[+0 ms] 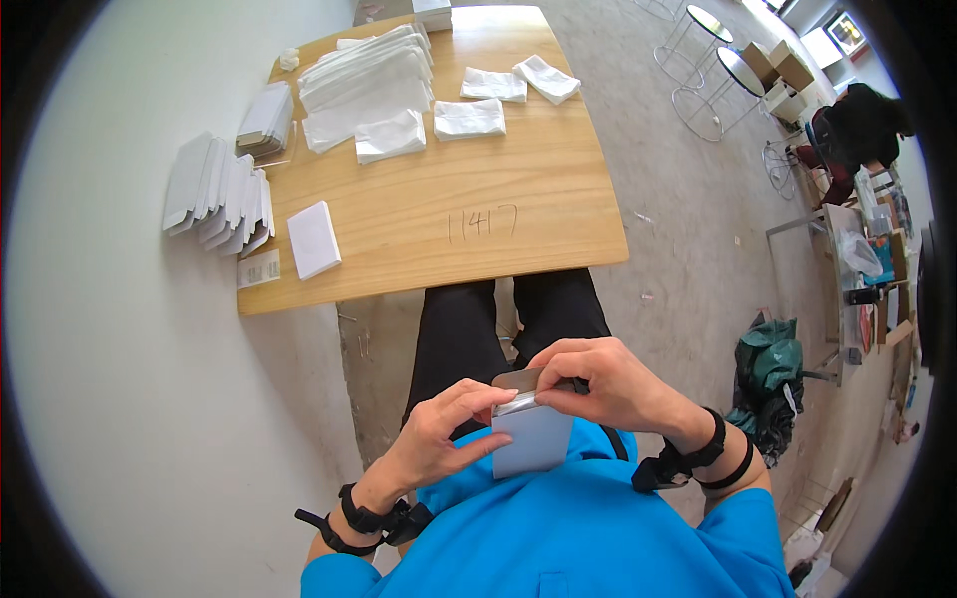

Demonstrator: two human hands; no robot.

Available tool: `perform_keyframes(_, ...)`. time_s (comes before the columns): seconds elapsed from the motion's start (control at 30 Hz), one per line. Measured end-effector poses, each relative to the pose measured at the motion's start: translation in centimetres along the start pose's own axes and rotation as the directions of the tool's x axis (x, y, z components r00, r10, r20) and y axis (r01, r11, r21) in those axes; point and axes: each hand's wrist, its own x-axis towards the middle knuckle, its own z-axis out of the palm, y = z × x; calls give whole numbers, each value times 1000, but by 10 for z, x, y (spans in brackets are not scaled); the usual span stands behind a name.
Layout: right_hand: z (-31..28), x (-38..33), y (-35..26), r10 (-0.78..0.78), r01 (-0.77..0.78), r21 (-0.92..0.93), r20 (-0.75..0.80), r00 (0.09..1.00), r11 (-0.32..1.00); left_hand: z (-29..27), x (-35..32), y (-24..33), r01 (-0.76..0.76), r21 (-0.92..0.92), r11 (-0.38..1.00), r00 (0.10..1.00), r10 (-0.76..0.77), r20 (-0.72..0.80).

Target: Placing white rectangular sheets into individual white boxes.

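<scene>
Above my lap I hold a small white box (533, 444) upright, its flap (518, 380) raised and greyish on the side I see. Thumb and fingers of my left hand (444, 427) grip the box by its left side and top edge. At the box's mouth my right hand (603, 384) is closed in a pinch by the flap, touching the rim. Something pale and shiny (516, 404) shows in the opening, too small to name. The right fingertips partly cover the mouth.
Ahead stands a wooden table (399, 219) with a white box (314, 240), a pile of white sheet-like packets (364, 85), several folded white packets (470, 119), and flat white cartons (224, 194) at its left edge by the wall. Far right, a person (862, 130) sits near a cluttered bench (842, 249).
</scene>
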Motion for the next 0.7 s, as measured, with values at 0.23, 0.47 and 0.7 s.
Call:
perform_keyframes(0.23,-3,-1,0,66,-68,23,74,995,997,-4,3,-3,-6,43,999,1000,5,21)
perform_keyframes(0.47,11,-17,11,92,-31,254,-229,969,967,5,-7,-9,155,-118,981,973,-172,-151)
perform_keyframes(0.7,49,-51,31,168,79,470,-460,872,879,6,-2,-12,16,-1,1000,987,-16,-159)
